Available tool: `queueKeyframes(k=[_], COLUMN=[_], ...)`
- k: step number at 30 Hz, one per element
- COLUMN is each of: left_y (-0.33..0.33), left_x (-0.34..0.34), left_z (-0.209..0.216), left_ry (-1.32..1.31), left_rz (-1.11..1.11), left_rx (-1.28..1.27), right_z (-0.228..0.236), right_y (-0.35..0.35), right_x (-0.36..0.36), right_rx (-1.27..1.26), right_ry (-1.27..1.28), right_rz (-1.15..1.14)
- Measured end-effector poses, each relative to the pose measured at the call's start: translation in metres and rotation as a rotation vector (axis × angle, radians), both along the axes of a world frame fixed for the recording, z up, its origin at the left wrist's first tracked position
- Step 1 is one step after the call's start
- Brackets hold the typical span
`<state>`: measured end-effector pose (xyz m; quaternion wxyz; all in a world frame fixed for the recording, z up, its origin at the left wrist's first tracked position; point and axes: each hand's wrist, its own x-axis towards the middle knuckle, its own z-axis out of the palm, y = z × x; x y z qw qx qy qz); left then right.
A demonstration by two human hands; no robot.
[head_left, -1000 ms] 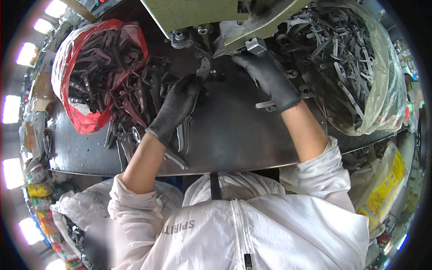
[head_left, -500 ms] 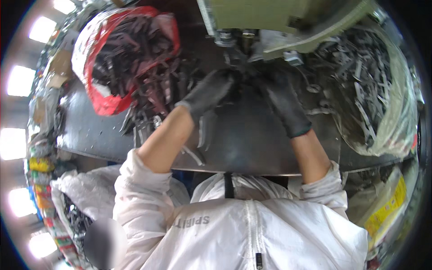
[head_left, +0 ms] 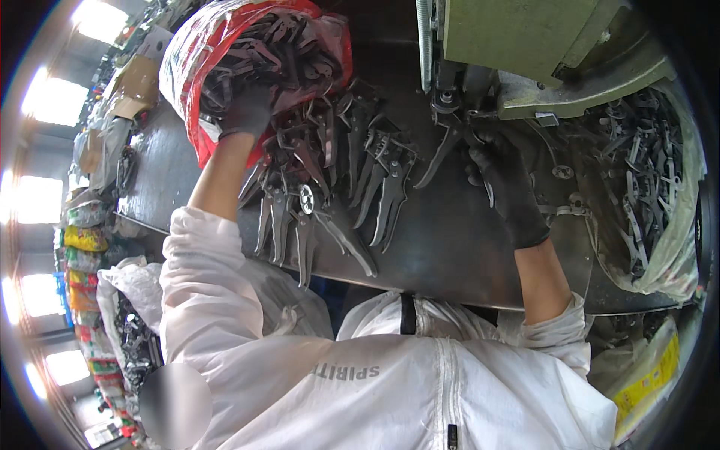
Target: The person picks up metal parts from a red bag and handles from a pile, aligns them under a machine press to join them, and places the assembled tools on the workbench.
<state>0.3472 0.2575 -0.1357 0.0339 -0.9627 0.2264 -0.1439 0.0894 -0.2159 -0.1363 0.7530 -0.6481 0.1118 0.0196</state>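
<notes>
My left hand (head_left: 249,111), in a dark glove, reaches into a red-and-white plastic bag (head_left: 196,82) full of dark metal handle-shaped parts (head_left: 274,49). Its fingers are hidden among them. My right hand (head_left: 506,187), gloved too, is closed around one handle of a pair of pliers (head_left: 444,154). The head of these pliers sits under the press part (head_left: 446,97) of a green machine (head_left: 510,34), and their other handle points down to the left. Between my hands several finished-looking pliers (head_left: 390,195) lie in a heap, one with a round wheel (head_left: 306,199).
A pale plastic bag (head_left: 686,225) of curved metal parts (head_left: 637,180) stands at the right. Loose small parts (head_left: 570,206) lie beside it on the dark metal table (head_left: 465,262). Below the table edge are a white sack (head_left: 127,281) at left and a yellow-marked sack (head_left: 649,382) at right.
My left hand has left the machine and moved left into the red-and-white bag. My right hand stays by the machine, now a little lower. The whole view has shifted slightly.
</notes>
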Motion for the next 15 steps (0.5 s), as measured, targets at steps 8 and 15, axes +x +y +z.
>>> queueKeyframes(k=[8, 15], left_y=[0.044, -0.040], left_x=[0.014, -0.060], left_z=[0.000, 0.048], left_ry=[0.034, 0.744], left_rz=[0.109, 0.069], left_rx=[-0.063, -1.520], right_z=[0.025, 0.000], right_y=[-0.002, -0.008], right_x=[-0.021, -0.021], right_rx=[-0.102, -0.032], right_ry=[-0.017, 0.043], right_rz=[-0.028, -0.029])
